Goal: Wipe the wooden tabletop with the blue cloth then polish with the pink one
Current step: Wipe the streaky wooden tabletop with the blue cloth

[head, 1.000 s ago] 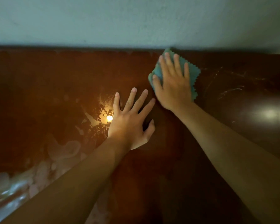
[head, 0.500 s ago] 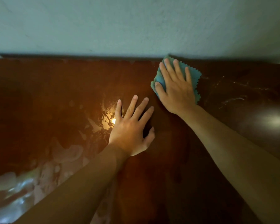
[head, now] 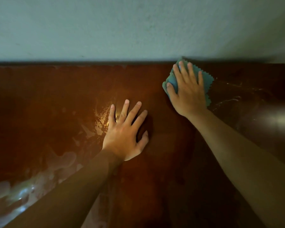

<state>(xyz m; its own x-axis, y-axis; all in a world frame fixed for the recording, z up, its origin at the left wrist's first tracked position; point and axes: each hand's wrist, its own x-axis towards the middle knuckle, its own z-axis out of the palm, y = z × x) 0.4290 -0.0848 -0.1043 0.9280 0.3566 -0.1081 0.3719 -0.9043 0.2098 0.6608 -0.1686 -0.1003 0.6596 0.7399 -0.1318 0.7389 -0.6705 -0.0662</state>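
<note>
The dark reddish wooden tabletop fills the lower part of the head view. My right hand lies flat on the blue cloth with a zigzag edge, pressing it to the wood near the table's far edge, right of centre. My left hand rests palm down on the bare wood near the middle, fingers spread, holding nothing. No pink cloth is in view.
A pale wall rises directly behind the table's far edge. Shiny reflections and pale smears show beside my left hand and at the lower left. Streaks mark the wood right of the cloth.
The cloth and my right hand sit slightly closer to the far edge and the wall; the view has tilted up a little. My left hand stays planted.
</note>
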